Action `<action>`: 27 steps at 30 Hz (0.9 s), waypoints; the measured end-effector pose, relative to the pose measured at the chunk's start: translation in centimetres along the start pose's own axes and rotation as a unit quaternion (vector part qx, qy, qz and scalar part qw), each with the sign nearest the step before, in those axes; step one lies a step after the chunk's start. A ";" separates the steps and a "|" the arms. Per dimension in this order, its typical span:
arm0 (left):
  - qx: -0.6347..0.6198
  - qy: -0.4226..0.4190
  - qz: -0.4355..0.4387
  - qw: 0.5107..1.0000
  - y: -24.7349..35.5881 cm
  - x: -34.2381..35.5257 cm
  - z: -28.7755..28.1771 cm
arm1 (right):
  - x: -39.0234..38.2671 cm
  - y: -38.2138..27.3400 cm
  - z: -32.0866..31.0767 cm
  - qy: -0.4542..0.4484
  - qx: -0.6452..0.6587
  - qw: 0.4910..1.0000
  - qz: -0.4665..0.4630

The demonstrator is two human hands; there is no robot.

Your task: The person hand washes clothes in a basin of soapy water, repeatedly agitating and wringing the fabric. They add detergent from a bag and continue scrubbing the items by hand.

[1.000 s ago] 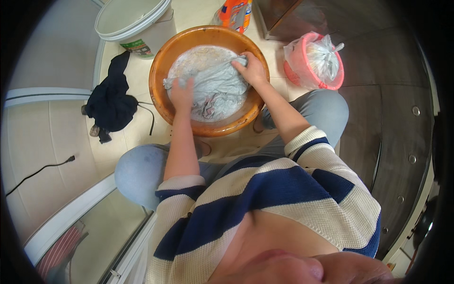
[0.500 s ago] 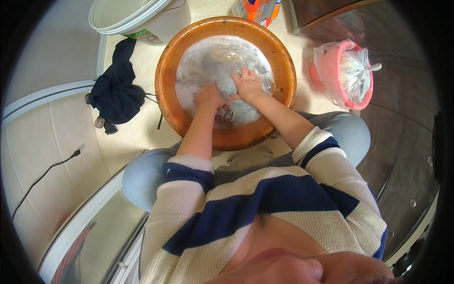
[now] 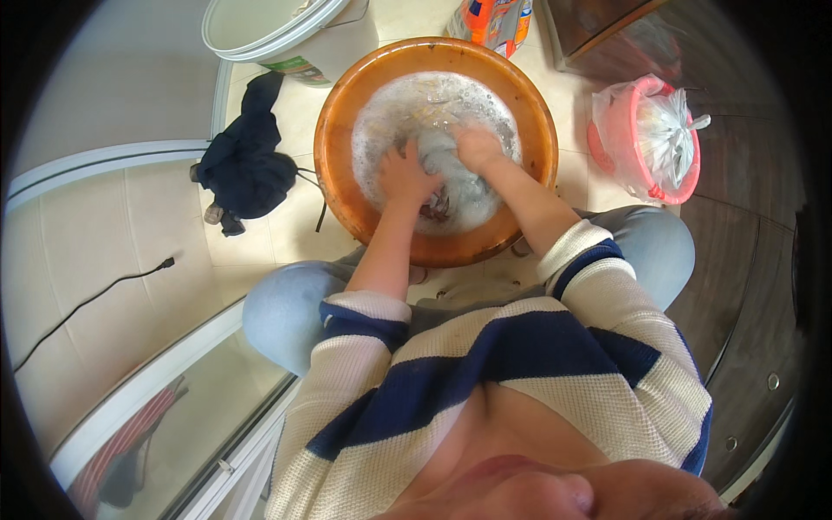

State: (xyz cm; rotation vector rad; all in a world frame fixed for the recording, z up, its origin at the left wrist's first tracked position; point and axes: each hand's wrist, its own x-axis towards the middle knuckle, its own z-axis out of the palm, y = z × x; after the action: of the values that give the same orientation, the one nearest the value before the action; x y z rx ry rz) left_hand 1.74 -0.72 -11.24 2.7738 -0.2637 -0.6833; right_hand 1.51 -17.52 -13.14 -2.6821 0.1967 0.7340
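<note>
A round orange-brown basin (image 3: 530, 130) holds cloudy, sudsy water (image 3: 394, 108). In the middle of it lies a wet grey cloth (image 3: 440, 156), partly under foam. My left hand (image 3: 406, 176) is on the left side of the cloth with its fingers spread and its thumb toward the cloth. On the far right side of the cloth, my right hand (image 3: 475, 146) is curled with its fingertips sunk into the suds, closed on the cloth's edge. A darker patch of fabric (image 3: 436, 204) shows in the water near my left thumb.
Dark clothing (image 3: 251, 165) lies on the tiled floor left of the basin. Behind stand a large white bucket (image 3: 347, 43) and an orange-and-clear packet (image 3: 498, 30). A pink bin (image 3: 646, 139) with a plastic bag is at right. A black cable (image 3: 95, 299) lies at left.
My left hand has opened and spread its fingers. My right hand, spread before, has curled down into the suds at the cloth. The whole view has shifted slightly, moving the basin rightward.
</note>
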 end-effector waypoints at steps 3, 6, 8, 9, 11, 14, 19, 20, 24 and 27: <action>0.004 0.018 0.001 1.000 0.8 -2.7 0.0 | -3.2 -1.4 -0.4 0.059 0.000 0.998 0.008; -0.054 0.041 0.008 0.998 0.1 -3.3 1.7 | -5.3 -0.5 0.0 0.052 0.100 0.994 0.000; -0.278 0.078 -0.037 0.957 -1.8 -1.4 3.5 | -7.8 -1.0 -0.7 0.054 0.224 0.973 0.015; -0.382 0.087 -0.058 0.918 -2.1 -1.3 3.2 | -9.1 -1.6 -0.8 0.089 0.274 0.957 0.009; -0.655 0.045 -0.141 0.741 -1.2 -2.4 2.3 | -11.1 -3.0 -1.6 0.123 0.293 0.947 -0.053; -0.836 -0.063 -0.095 0.536 -2.4 -2.2 2.3 | -14.5 -7.0 -4.6 0.185 0.255 0.937 -0.151; -0.838 -0.181 0.072 0.511 -1.1 -4.2 -2.1 | -18.3 -10.5 -6.7 0.258 0.136 0.928 -0.233; -0.822 -0.192 0.115 0.524 -1.5 -3.6 -1.2 | -18.2 -10.7 -6.5 0.275 0.146 0.919 -0.242; -0.823 -0.126 0.155 0.531 -3.0 -0.2 3.1 | -15.9 -11.0 -5.2 0.327 0.148 0.903 -0.239; -0.833 -0.097 0.103 0.535 -2.8 -0.2 3.0 | -11.5 -8.7 -4.7 0.363 0.164 0.895 -0.200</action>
State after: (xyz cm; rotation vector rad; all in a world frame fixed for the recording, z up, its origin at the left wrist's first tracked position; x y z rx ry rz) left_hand 0.51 1.35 -14.54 0.7638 0.0737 -0.5849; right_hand -4.19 -10.66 -0.86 -2.4129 -0.0547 -0.4136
